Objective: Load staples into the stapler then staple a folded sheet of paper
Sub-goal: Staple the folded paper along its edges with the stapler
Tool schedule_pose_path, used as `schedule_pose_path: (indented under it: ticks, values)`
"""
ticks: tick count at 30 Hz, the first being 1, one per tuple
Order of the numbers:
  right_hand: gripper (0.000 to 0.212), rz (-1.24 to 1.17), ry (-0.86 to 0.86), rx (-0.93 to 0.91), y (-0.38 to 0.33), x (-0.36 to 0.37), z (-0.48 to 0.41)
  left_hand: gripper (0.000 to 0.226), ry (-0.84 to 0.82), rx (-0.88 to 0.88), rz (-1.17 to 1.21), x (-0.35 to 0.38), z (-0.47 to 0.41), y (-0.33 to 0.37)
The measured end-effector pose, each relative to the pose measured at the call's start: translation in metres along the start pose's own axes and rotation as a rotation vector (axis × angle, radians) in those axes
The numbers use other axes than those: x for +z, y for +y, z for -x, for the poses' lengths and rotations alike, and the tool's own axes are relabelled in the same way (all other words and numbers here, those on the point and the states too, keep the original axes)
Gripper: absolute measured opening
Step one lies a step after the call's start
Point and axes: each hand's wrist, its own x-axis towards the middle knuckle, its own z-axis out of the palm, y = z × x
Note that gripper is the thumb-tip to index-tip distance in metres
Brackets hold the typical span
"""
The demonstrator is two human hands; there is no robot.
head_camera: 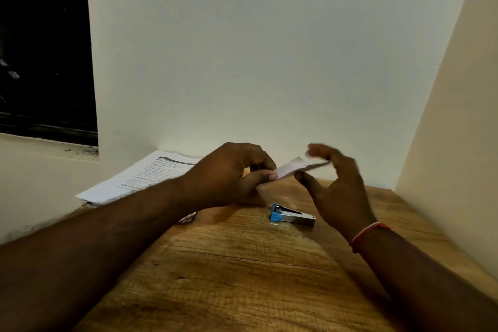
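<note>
A small folded piece of pale paper [292, 168] is held above the wooden table [242, 264]. My left hand [231, 172] pinches its left end between thumb and fingers. My right hand [334, 186] is at its right end, thumb under the paper and fingers spread and blurred above it. A small blue and silver stapler [292, 215] lies shut on the table just below and between my hands, touched by neither.
A printed sheet [140, 178] lies on a stack at the table's far left corner, partly under my left forearm. A small crumpled wrapper [188, 218] shows beside that forearm. White walls close in behind and on the right. A dark window is at the upper left.
</note>
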Motion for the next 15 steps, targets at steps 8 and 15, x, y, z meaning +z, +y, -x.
schedule_pose_path:
  ticks: [8, 15]
  values:
    - [0.044, -0.29, -0.033, 0.175, -0.048, -0.002, 0.011, 0.012, 0.218, 0.006, -0.096, 0.015, 0.002, -0.009]
    - [0.042, -0.339, -0.274, 0.246, -0.06, 0.017, 0.029, 0.003, 0.16, 0.009, 0.008, 0.03, 0.006, -0.003]
